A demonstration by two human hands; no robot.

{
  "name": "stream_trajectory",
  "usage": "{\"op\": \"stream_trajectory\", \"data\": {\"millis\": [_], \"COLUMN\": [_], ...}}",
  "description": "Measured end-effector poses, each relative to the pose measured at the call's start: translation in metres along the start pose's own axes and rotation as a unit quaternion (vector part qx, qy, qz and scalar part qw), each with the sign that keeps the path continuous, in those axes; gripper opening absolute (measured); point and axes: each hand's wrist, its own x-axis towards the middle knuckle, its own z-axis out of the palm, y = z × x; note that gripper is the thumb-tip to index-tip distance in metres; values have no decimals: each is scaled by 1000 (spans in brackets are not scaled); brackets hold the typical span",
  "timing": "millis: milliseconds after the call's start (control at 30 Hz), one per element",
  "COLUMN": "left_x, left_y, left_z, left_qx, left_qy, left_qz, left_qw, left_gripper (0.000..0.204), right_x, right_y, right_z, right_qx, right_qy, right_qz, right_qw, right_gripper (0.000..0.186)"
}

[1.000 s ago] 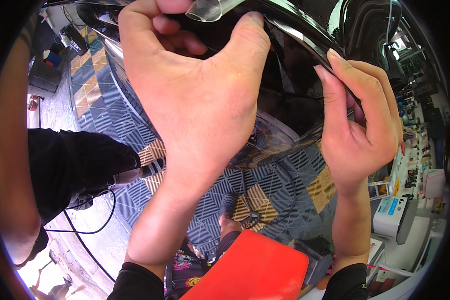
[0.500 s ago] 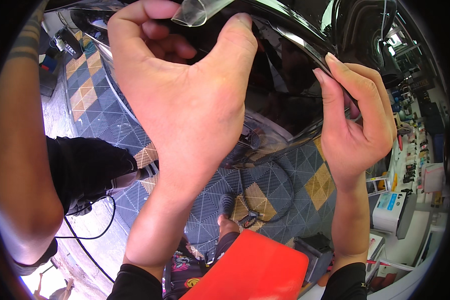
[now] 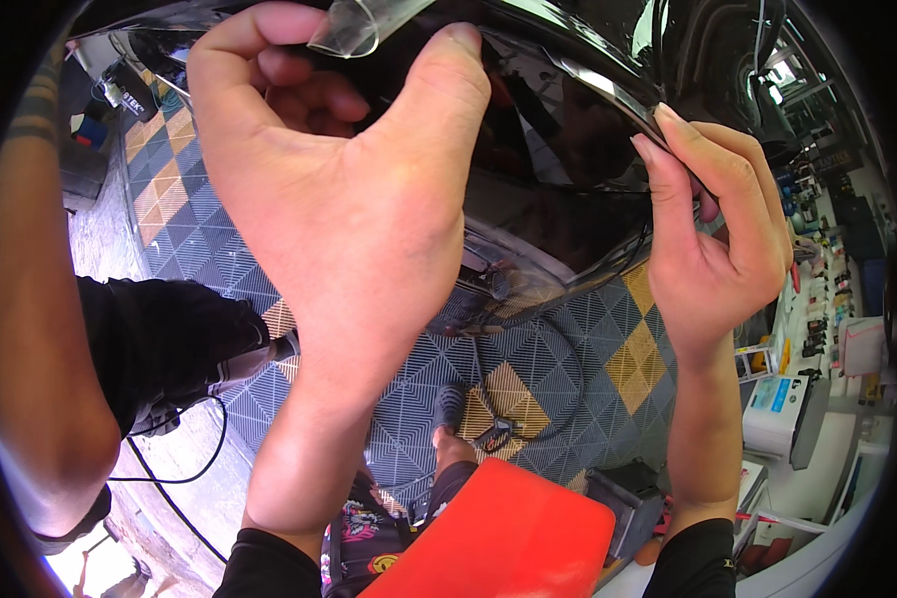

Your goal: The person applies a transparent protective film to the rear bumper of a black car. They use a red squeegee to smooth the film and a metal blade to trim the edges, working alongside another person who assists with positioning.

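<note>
My left hand (image 3: 369,199) is at the glossy black car panel (image 3: 558,219), its thumb stretched well away from the bent fingers. A curled piece of clear film (image 3: 354,35) stands between thumb and index finger and overlaps the index fingertip. No firm grip on the film shows. Further right, my right hand (image 3: 718,209) pinches a thin dark strip (image 3: 623,100) with a pale sheen, at the panel's edge, between thumb and index finger. Where the strip runs behind the fingers is hidden.
Another person's tattooed arm (image 3: 40,289) and dark shorts (image 3: 169,339) are close on my left. Below is a patterned tile floor (image 3: 528,389) with a cable. A red rounded surface (image 3: 508,528) sits near me. A white boxy device (image 3: 782,414) stands at right.
My left hand and the curled film have shifted slightly left in view. My right hand sits a touch further right, still pinching the strip.
</note>
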Motion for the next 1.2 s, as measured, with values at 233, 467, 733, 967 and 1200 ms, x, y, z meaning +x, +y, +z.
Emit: {"op": "stream_trajectory", "data": {"millis": [233,467,733,967,1200], "left_x": [-10,-3,-9,-11,-9], "left_y": [15,2,10,11,11], "left_z": [-4,-11,-6,-6,-7], "left_qx": [-73,10,84,60,41], "left_qy": [-38,-13,-2,2,-23], "left_qz": [15,29,39,18,13], "left_qw": [996,999,996,998,999], "left_gripper": [50,43,43,41,34], "right_x": [-4,-9,-15,-16,-15], "right_y": [5,11,17,18,26], "right_z": [-9,-21,-29,-36,-40], "right_qx": [8,4,-28,-20,-25], "right_qy": [-13,-13,-16,-20,-31], "right_qz": [9,8,-1,25,24], "right_qw": [1000,1000,999,999,999], "right_gripper": [26,26,27,28,28]}}
